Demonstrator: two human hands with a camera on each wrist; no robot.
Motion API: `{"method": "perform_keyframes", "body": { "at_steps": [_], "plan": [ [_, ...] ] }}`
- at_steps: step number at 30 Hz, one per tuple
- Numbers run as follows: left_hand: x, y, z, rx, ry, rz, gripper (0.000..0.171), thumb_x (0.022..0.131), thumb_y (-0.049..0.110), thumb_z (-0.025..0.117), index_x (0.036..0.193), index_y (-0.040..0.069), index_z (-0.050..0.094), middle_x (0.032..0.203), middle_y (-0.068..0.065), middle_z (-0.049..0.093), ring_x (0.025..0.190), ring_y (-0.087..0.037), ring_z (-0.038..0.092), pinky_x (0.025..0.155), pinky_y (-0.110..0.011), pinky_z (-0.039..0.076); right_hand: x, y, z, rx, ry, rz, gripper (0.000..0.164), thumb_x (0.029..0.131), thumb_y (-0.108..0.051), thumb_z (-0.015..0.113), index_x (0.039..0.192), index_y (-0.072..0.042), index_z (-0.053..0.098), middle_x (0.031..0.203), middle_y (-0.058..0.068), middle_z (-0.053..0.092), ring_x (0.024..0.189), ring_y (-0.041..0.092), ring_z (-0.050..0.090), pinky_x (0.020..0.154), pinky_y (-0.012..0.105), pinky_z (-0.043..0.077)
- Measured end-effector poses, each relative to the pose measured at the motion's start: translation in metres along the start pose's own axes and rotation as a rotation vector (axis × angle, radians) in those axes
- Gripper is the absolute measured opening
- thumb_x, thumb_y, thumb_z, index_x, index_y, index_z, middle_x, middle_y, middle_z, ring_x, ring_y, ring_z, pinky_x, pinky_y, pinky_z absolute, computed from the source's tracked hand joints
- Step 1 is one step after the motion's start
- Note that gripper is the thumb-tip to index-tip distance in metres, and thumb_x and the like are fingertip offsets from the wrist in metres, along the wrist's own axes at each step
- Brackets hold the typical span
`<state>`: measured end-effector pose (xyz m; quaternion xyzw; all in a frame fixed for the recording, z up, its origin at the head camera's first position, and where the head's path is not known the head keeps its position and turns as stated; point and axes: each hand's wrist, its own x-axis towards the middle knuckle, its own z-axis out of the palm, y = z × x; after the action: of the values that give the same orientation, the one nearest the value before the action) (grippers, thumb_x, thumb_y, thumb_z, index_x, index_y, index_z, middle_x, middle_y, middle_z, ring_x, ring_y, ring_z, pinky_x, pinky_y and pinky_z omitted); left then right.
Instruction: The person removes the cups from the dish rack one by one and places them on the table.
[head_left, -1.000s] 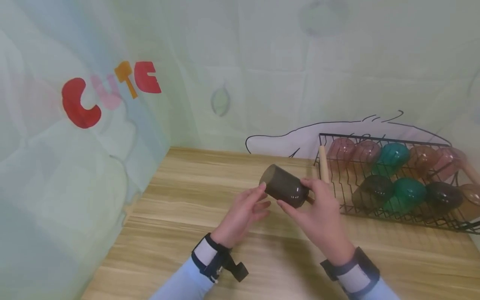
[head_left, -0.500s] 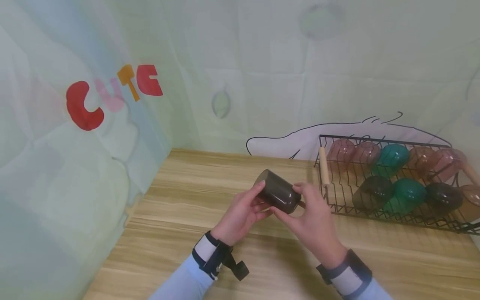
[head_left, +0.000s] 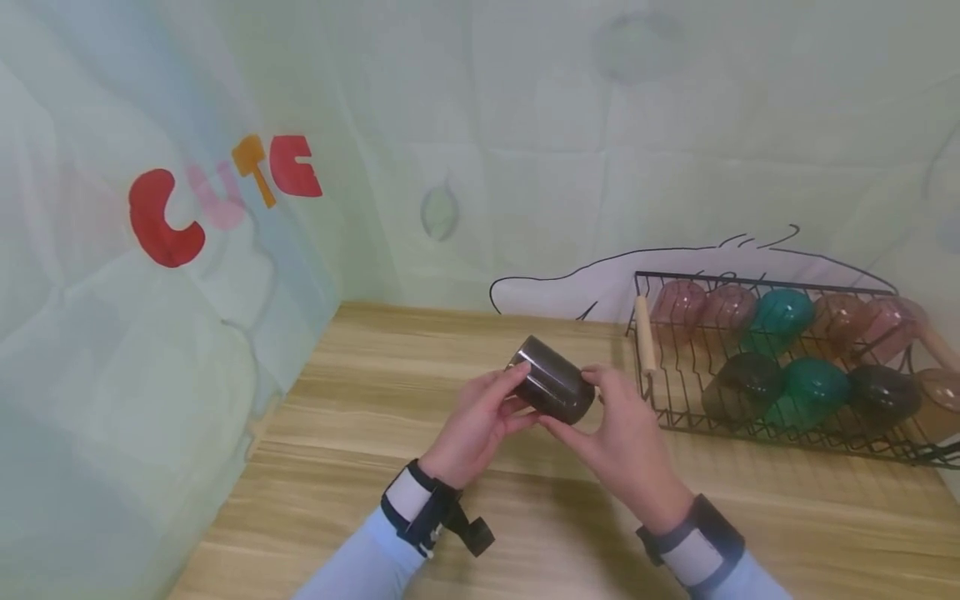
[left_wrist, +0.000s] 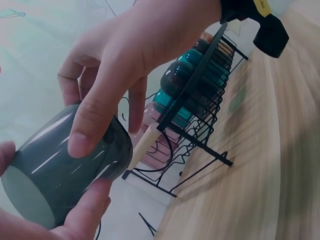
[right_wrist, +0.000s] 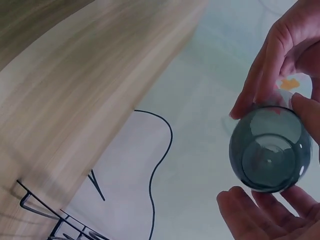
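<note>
Both hands hold a smoky grey see-through glass cup over the table. It lies tilted, mouth toward the left and rounded base toward the right. My left hand grips the mouth end, thumb on the upper side and fingers beneath. At the base end, my right hand pinches the cup between thumb and fingers. The left wrist view shows the side of the cup with the right thumb lying across it. From the right wrist, the round base of the cup faces the camera.
A black wire rack with wooden handles stands at the right, against the back wall. Upside-down cups in pink, teal, grey and amber sit in two rows in it, including a teal cup. The wooden table meets cloth-covered walls behind and left.
The cup and right hand have moved left and slightly down, away from the rack. The left hand has closed from a light touch into a grip on the mouth end.
</note>
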<state>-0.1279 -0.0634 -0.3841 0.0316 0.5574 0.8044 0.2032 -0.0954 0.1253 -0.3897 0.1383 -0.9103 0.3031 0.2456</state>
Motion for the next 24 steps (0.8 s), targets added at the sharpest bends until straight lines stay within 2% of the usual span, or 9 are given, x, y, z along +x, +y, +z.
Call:
{"method": "perform_keyframes", "body": {
  "at_steps": [5,9,12,19,24],
  "plan": [
    [0.003,0.012,-0.009,0.009,0.068,0.019,0.061,0.083,0.041,0.067,0.126,0.003,0.048,0.127,-0.013,0.055,0.113,-0.025,0.060,0.092,-0.040,0.052,0.005,0.006,-0.007,-0.107,0.001,-0.037,0.071,0.068,-0.057,0.075,0.120,-0.012,0.055,0.112,0.007,0.064,0.098,0.024,0.062,0.075,0.041,0.055],
    [0.008,0.023,-0.027,0.025,0.186,0.065,0.062,0.079,0.039,0.072,0.123,0.003,0.048,0.125,-0.014,0.055,0.112,-0.025,0.061,0.090,-0.039,0.053,0.011,0.017,-0.021,-0.156,0.026,-0.059,0.069,0.068,-0.057,0.075,0.118,-0.013,0.058,0.110,0.010,0.065,0.098,0.026,0.061,0.072,0.044,0.054],
    [0.013,0.031,-0.044,0.078,0.290,0.115,0.063,0.077,0.038,0.075,0.120,0.001,0.047,0.122,-0.014,0.057,0.110,-0.024,0.062,0.087,-0.037,0.054,0.015,0.028,-0.037,-0.191,0.038,-0.053,0.063,0.069,-0.052,0.077,0.115,-0.012,0.060,0.109,0.009,0.065,0.097,0.027,0.060,0.073,0.045,0.052],
    [0.024,0.051,-0.091,0.248,0.489,0.249,0.066,0.076,0.040,0.076,0.122,0.002,0.047,0.123,-0.012,0.057,0.113,-0.021,0.060,0.088,-0.039,0.054,0.023,0.053,-0.076,-0.289,-0.004,0.066,0.055,0.073,-0.041,0.077,0.113,-0.007,0.062,0.119,0.015,0.061,0.109,0.037,0.053,0.086,0.056,0.045],
    [0.032,0.060,-0.127,0.348,0.629,0.306,0.071,0.074,0.042,0.077,0.126,0.004,0.046,0.125,-0.012,0.055,0.112,-0.020,0.058,0.094,-0.041,0.051,0.023,0.077,-0.101,-0.349,-0.033,0.133,0.060,0.074,-0.041,0.076,0.116,-0.002,0.060,0.123,0.025,0.057,0.109,0.046,0.050,0.081,0.064,0.042]
  ]
}}
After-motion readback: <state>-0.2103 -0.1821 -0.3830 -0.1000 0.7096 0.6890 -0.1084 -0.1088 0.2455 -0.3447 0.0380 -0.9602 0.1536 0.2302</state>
